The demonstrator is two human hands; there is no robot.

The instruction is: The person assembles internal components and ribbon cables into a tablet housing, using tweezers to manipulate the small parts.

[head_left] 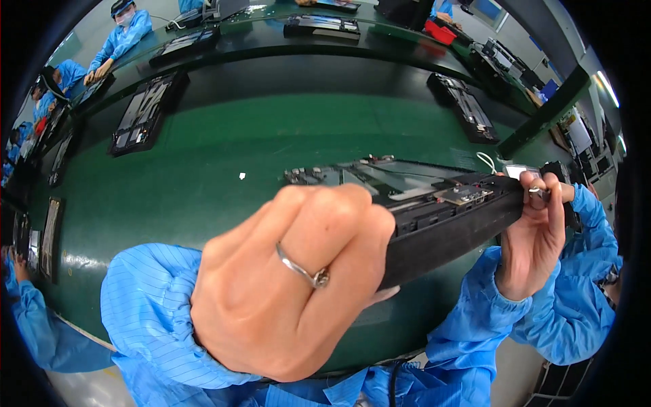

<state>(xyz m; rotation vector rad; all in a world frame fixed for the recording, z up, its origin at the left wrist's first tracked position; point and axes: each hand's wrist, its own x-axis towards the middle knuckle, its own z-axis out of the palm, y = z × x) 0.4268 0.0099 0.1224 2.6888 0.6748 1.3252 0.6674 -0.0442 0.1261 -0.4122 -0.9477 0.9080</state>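
Observation:
A black tray (pixel 454 237) holding a flat electronic assembly (pixel 413 178) with dark panels, strips and a small circuit board (pixel 464 194) is raised above the green work surface, tilted, its right end nearer the right edge of the view. My left hand (pixel 291 285), wearing a ring, is closed round the tray's near left part and covers much of it. At the tray's right end, my right hand (pixel 532 237) has its fingers curled in against the corner. A small shiny piece (pixel 539 194) shows between those fingertips; its kind is not clear.
More black trays with similar assemblies lie at the left (pixel 149 112) and right (pixel 464 105) of the green surface (pixel 271 129). A tiny white scrap (pixel 242 176) lies there. A green post (pixel 549 112) rises at right. Co-workers in blue sit close on the right (pixel 569 298) and left (pixel 51 325).

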